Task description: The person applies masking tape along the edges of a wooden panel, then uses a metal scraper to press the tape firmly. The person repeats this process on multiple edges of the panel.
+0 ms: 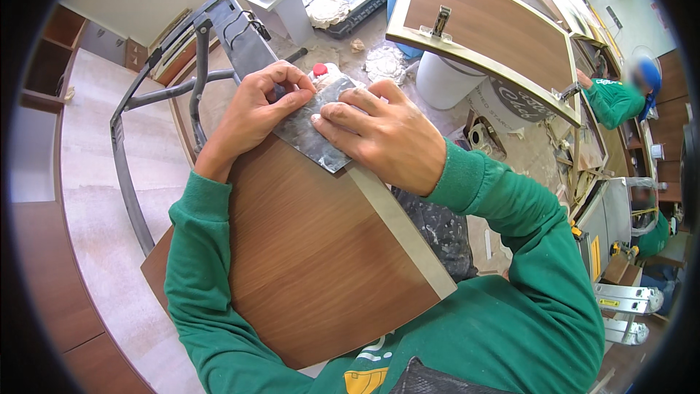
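Note:
A brown wood-grain board (306, 248) with a pale edge strip lies across my lap. On its far corner rests a grey, worn sheet (310, 131), like sandpaper or metal foil. My left hand (255, 106) pinches the sheet's far left edge with its fingertips. My right hand (383, 135) presses flat on the sheet's right side, fingers pointing left. Both sleeves are green. A small red-capped object (321, 70) peeks out just beyond the sheet.
A grey metal frame (197, 80) stands to the left over pale steps. Another brown panel (481, 29) with a metal hinge leans at the upper right above a white bucket (448, 80). A person in green (620, 98) works at the far right. Tools lie on the floor.

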`<control>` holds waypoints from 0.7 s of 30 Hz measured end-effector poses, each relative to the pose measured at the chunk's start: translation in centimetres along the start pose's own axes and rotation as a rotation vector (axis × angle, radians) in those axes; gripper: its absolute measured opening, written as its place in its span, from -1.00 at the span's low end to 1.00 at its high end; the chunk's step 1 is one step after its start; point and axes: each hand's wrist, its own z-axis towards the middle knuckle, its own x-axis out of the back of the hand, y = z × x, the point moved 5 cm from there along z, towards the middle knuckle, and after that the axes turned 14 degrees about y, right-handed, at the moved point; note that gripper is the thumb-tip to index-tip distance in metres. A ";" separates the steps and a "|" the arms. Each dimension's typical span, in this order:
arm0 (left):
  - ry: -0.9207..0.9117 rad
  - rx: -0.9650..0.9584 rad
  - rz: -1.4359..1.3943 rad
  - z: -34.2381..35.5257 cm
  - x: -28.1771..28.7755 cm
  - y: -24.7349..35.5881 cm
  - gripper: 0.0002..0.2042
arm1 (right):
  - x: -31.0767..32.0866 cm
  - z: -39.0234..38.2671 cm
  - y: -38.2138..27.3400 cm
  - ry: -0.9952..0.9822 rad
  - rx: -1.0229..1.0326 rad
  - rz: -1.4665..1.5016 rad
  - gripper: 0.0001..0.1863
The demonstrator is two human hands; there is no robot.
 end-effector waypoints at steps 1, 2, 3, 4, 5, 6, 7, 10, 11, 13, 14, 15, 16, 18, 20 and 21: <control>0.008 -0.032 0.004 0.0 0.0 0.0 -0.89 | 0.0 0.0 0.0 0.005 0.001 0.001 -0.51; 0.002 -0.032 0.013 0.0 0.0 0.1 -0.90 | -0.1 -0.1 0.0 0.010 0.001 0.001 -0.51; -0.004 -0.032 0.022 0.0 0.0 0.2 -0.90 | -0.2 -0.1 0.1 0.015 0.002 0.001 -0.51; -0.009 -0.031 0.031 0.0 -0.1 0.3 -0.90 | -0.2 -0.2 0.1 0.014 -0.001 0.001 -0.51; -0.012 -0.036 0.063 0.0 0.0 0.5 -0.90 | -0.2 -0.2 0.0 0.013 -0.004 0.001 -0.52; -0.015 -0.041 0.095 0.0 0.0 0.7 -0.90 | -0.3 -0.2 0.0 0.013 -0.007 0.002 -0.52; -0.017 -0.047 0.127 0.0 0.0 0.8 -0.90 | -0.3 -0.2 0.0 0.015 -0.010 0.001 -0.52; -0.013 -0.044 0.082 -0.1 -0.3 1.2 -0.90 | -0.4 -0.4 0.1 0.021 -0.014 -0.006 -0.53; -0.029 -0.024 0.065 -0.1 -0.2 1.0 -0.90 | -0.4 -0.3 0.0 0.023 -0.011 -0.008 -0.53; -0.062 0.016 0.030 -0.1 0.0 0.3 -0.87 | -0.2 -0.2 0.0 0.021 -0.004 -0.013 -0.53; -0.047 0.020 -0.061 -0.1 0.0 0.3 -0.82 | -0.2 -0.1 0.0 0.016 0.001 -0.015 -0.53; -0.032 0.024 -0.153 -0.1 -0.1 0.2 -0.77 | -0.1 0.0 0.0 0.012 0.006 -0.018 -0.52; -0.017 0.027 -0.243 -0.1 0.0 0.2 -0.72 | 0.0 0.1 0.0 0.039 0.017 -0.017 -0.58; -0.012 0.052 -0.259 0.1 0.5 -0.3 -0.61 | 0.2 0.3 0.0 0.092 0.038 -0.019 -0.70; -0.023 0.070 -0.246 0.3 0.9 -0.6 -0.55 | 0.0 0.1 0.0 0.040 0.016 -0.011 -0.57; -0.037 0.075 -0.225 0.3 0.9 -0.7 -0.54 | -0.2 0.0 0.0 0.014 0.005 -0.006 -0.51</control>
